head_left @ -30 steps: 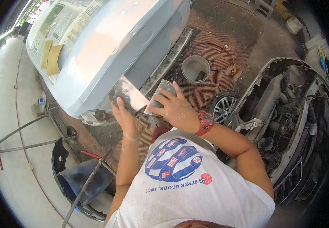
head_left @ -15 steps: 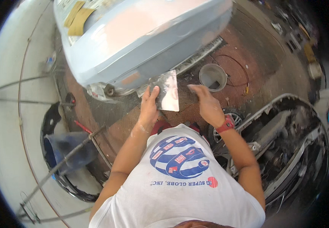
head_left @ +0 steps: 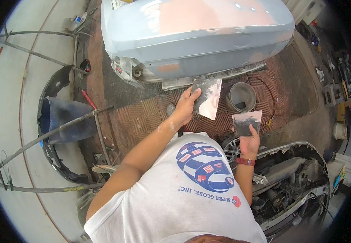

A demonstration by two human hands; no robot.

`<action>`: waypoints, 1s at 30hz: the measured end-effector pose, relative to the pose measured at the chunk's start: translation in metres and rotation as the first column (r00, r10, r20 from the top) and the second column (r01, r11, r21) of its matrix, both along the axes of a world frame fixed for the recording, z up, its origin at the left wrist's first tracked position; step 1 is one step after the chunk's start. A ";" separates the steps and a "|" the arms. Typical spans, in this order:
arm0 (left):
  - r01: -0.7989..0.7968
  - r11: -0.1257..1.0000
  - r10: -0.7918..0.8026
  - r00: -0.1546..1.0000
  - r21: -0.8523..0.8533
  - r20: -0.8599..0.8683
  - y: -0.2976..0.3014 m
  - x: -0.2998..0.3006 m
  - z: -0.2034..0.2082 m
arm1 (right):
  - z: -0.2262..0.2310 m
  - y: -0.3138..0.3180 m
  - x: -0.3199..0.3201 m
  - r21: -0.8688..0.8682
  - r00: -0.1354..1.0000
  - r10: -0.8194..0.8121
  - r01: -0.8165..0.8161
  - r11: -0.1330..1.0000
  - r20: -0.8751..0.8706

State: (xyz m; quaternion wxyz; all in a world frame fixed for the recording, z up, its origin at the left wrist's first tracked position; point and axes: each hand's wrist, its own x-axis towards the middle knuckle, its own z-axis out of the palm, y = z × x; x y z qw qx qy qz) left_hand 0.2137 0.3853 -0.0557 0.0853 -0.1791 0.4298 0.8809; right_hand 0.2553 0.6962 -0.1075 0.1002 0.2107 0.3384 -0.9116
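My left hand (head_left: 186, 106) grips a dark flat plate (head_left: 208, 96) by its left edge, thumb on top. Pale pink paste is smeared over much of its face. To the right, my right hand (head_left: 249, 143) is closed on a smaller dark square spreader (head_left: 246, 122), with pink along its far edge and the thumb lying on its face. The two pieces are apart. Beyond them stands the rear of a car (head_left: 208, 46), blue-grey with pinkish patches. Neither hand touches it.
A round bucket (head_left: 240, 87) holding a dark block stands on the floor just beyond the spreader. Metal pipe framing (head_left: 68, 125) and a loose bumper (head_left: 48, 156) are at the left. A car front with exposed engine parts (head_left: 280, 194) fills the lower right.
My view has shifted, so the car and plate appear farther right. My right hand has moved away from the plate and turned, bringing the spreader's face into sight.
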 end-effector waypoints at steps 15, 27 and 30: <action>0.129 0.950 -0.121 0.992 -0.283 0.047 0.014 -0.006 0.003 | 0.084 -0.066 -0.035 0.060 0.996 0.063 -0.059 0.997 -0.068; -0.164 0.856 0.073 0.977 -0.490 -0.199 0.001 -0.014 0.022 | 0.109 -0.080 -0.033 0.934 0.648 0.762 0.257 -0.248 0.023; 0.190 0.524 -0.354 0.935 -0.830 -0.010 -0.007 -0.003 0.071 | 0.139 -0.076 -0.056 0.835 0.654 0.739 0.491 -0.249 -0.164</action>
